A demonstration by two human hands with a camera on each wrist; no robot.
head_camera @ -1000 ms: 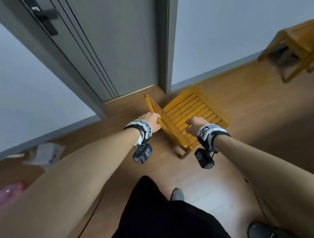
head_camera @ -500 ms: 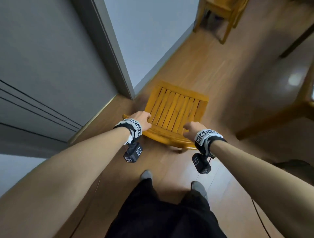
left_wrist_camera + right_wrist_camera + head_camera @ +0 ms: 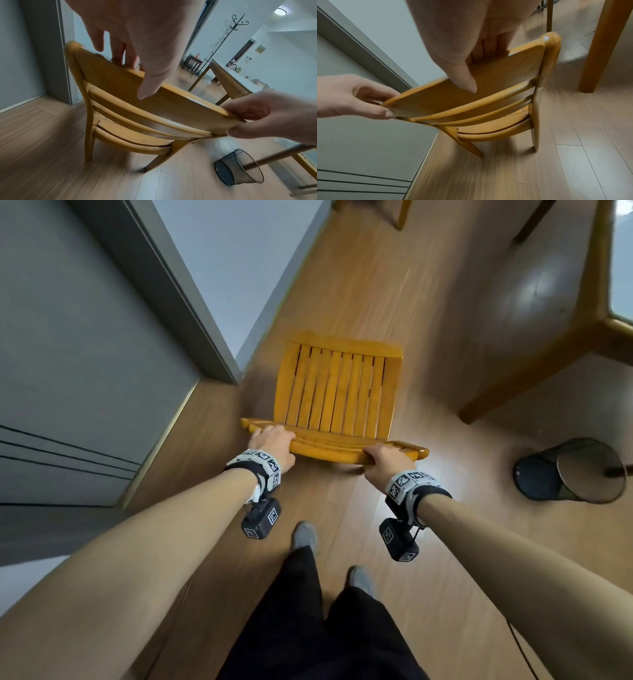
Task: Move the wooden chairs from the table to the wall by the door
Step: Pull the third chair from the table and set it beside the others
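A yellow wooden chair (image 3: 337, 392) with a slatted seat stands on the wood floor beside the grey door (image 3: 68, 354) and its frame. My left hand (image 3: 272, 441) grips the left end of the chair's top back rail (image 3: 154, 97), fingers over the front and thumb behind. My right hand (image 3: 385, 462) grips the right end of the same rail (image 3: 479, 86) in the same way. In both wrist views the chair's back legs meet the floor. A second wooden chair (image 3: 394, 210) shows only its legs at the top edge.
The pale wall (image 3: 239, 268) runs to the right of the door frame. A wooden table leg (image 3: 520, 371) stands to the right, close to the chair. A black mesh waste basket (image 3: 572, 470) lies tipped on the floor at far right. My socked feet (image 3: 305, 534) are just behind the chair.
The chair has swung round in my hands, from angled at the door to seat pointing along the wall. The table leg and the basket have come into view.
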